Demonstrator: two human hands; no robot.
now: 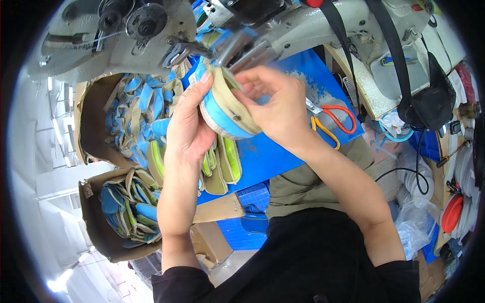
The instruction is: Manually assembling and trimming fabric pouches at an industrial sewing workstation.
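Observation:
A curved sewn fabric piece (221,113), blue on the outside with a beige band and pale edging, is held up below the sewing machine's needle area (230,55). My left hand (189,118) grips its left side, thumb on top near the upper edge and the other fingers underneath. At the right side my right hand (283,103) has its fingers curled over the beige band, slightly smeared by motion. Orange-handled scissors (331,121) lie on the blue table (260,164) beyond my right wrist. Green-and-beige fabric pieces (230,159) lie beneath my left hand.
Two cardboard boxes at the left, an upper one (93,121) and a lower one (91,217), hold many blue, beige and green pieces. A black strap (391,45) and a black mesh pouch (434,96) hang at the right. A clear plastic bag (411,222) is below.

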